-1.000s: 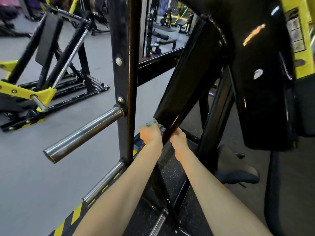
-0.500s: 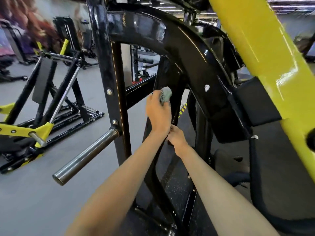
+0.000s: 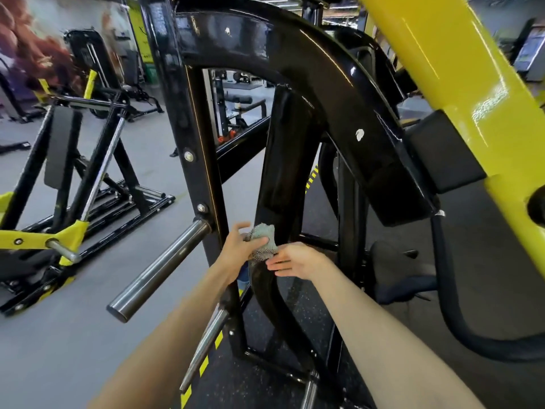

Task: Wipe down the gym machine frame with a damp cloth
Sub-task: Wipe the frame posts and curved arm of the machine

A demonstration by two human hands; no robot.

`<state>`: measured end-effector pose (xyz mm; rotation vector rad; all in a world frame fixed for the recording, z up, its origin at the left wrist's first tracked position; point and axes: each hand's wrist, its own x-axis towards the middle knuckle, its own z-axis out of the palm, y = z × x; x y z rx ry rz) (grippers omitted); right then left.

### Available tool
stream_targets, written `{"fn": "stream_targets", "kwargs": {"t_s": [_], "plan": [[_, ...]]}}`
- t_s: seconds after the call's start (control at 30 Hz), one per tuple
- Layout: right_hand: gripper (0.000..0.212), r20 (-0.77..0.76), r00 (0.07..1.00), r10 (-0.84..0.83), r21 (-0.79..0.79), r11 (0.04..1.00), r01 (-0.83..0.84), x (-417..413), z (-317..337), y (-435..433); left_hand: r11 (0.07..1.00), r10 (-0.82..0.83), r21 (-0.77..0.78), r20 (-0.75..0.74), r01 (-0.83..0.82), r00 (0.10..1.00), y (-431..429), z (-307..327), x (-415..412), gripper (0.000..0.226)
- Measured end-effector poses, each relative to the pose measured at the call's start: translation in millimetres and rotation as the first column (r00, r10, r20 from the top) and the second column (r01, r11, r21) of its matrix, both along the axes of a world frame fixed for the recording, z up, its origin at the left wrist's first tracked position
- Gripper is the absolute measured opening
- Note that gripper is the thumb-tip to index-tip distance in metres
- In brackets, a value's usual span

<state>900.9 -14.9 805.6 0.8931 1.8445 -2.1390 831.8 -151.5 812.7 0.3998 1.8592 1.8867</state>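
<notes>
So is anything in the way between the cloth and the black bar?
No, nothing visible. The left hand holds the cloth right against the black bar. The right hand is beside it, fingers straight, not blocking.

We see a curved black metal frame (image 3: 309, 69) whose smooth painted coat is glossy enough to throw back highlights, chipped to white in two small spots. The crumpled grey-green woven cloth (image 3: 264, 240) looks coarse and matt, its weave open at the lower edge. A round bare steel peg (image 3: 159, 270) is smooth with a dull shine, and the silver round bolt heads (image 3: 188, 156) are bright. The slanted yellow metal beam (image 3: 442, 69) is high-gloss. The black rectangular pad (image 3: 442, 154) looks matt and smooth; we cannot tell its material. The dark floor mat (image 3: 253, 388) is rough and speckled, the grey floor (image 3: 59, 335) smooth and dull.
</notes>
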Motion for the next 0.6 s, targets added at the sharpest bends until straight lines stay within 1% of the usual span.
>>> {"fn": "stream_targets", "kwargs": {"t_s": [0.03, 0.07, 0.1, 0.17, 0.23, 0.3, 0.33, 0.37, 0.43, 0.5, 0.53, 0.6], "plan": [[0.033, -0.082, 0.996, 0.023, -0.064, 0.998, -0.028, 1, 1, -7, 0.997, -0.031, 0.068, 0.135, 0.022, 0.99, -7, 2, -2, 0.031], [0.04, -0.164, 0.986, 0.018, -0.111, 0.993, -0.036, -1, 1, -12, 0.993, -0.067, 0.105, 0.2, 0.046, 0.977, -14, 2, -5, 0.021], [0.046, -0.225, 0.974, 0.003, -0.152, 0.988, -0.038, -2, 2, -16, 0.988, -0.107, 0.131, 0.23, 0.078, 0.967, -21, 3, -8, 0.013], [0.056, -0.296, 0.955, -0.026, -0.246, 0.968, -0.05, -5, 2, -21, 0.982, -0.169, 0.125, 0.235, 0.142, 0.957, -33, 2, -17, 0.006], [0.06, -0.328, 0.944, -0.029, -0.301, 0.95, -0.076, -5, -1, -24, 0.974, -0.227, 0.022, 0.172, 0.227, 0.958, -39, 1, -25, 0.017], [0.054, -0.332, 0.942, -0.039, -0.272, 0.961, -0.056, -5, -4, -31, 0.964, -0.231, -0.112, 0.092, 0.241, 0.969, -41, 0, -29, 0.02], [0.048, -0.329, 0.943, -0.059, -0.236, 0.972, -0.022, -6, -6, -36, 0.964, -0.22, -0.136, 0.082, 0.23, 0.972, -40, -1, -29, 0.019], [0.042, -0.324, 0.942, -0.093, -0.204, 0.979, 0.027, -7, -7, -40, 0.967, -0.206, -0.131, 0.1, 0.218, 0.973, -40, -1, -30, 0.017], [0.034, -0.319, 0.93, -0.185, -0.176, 0.975, 0.133, -10, -9, -44, 0.977, -0.188, -0.059, 0.197, 0.204, 0.962, -41, -1, -34, 0.017], [0.029, -0.313, 0.915, -0.253, -0.166, 0.964, 0.21, -14, -9, -45, 0.971, -0.234, 0.013, 0.274, 0.24, 0.933, -46, -2, -43, 0.021], [0.028, -0.305, 0.907, -0.289, -0.168, 0.954, 0.247, -17, -9, -45, 0.959, -0.275, 0.015, 0.28, 0.282, 0.92, -49, -3, -48, 0.022], [0.03, -0.275, 0.897, -0.346, -0.17, 0.936, 0.309, -22, -10, -47, 0.927, -0.348, -0.058, 0.237, 0.37, 0.907, -55, -3, -54, 0.018]]}}
